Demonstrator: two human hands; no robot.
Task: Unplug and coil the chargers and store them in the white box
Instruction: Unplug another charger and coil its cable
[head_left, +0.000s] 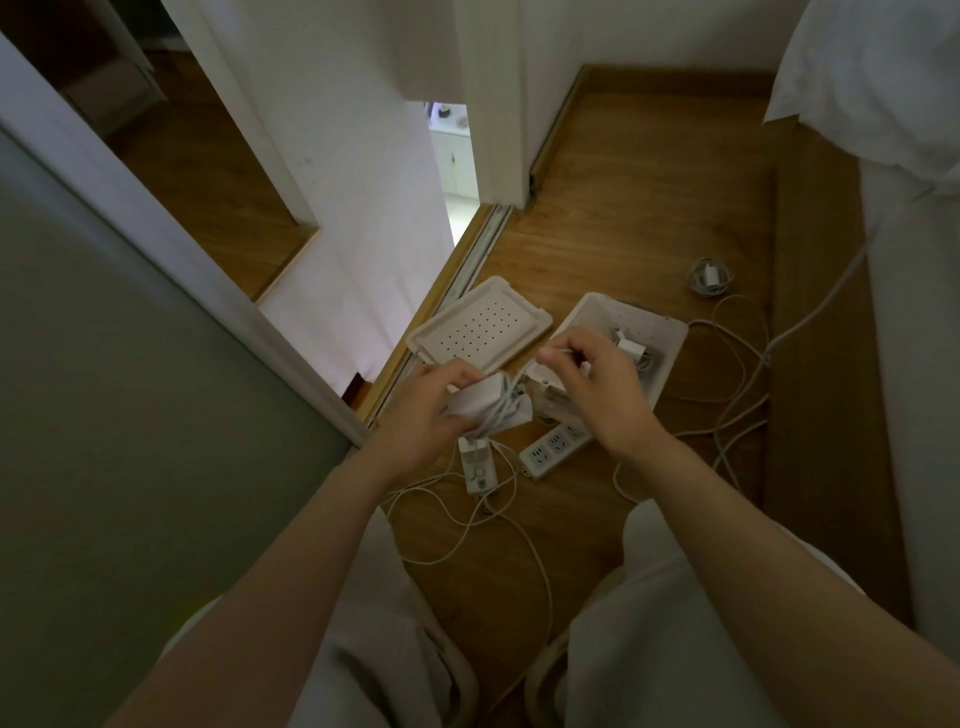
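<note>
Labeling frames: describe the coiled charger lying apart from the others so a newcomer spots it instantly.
Start at the open white box on the wooden floor, then look beyond it toward the bed side on the right. The small white coiled charger lies there alone on bare floor, its cable already looped, unlike the loose cables trailing nearby.

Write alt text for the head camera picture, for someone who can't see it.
Seen from above, a person's left hand holds a white charger while the right hand winds its cable around it. Below on the wooden floor are an open white box holding another charger, its lid, a power strip and loose cables.
</note>
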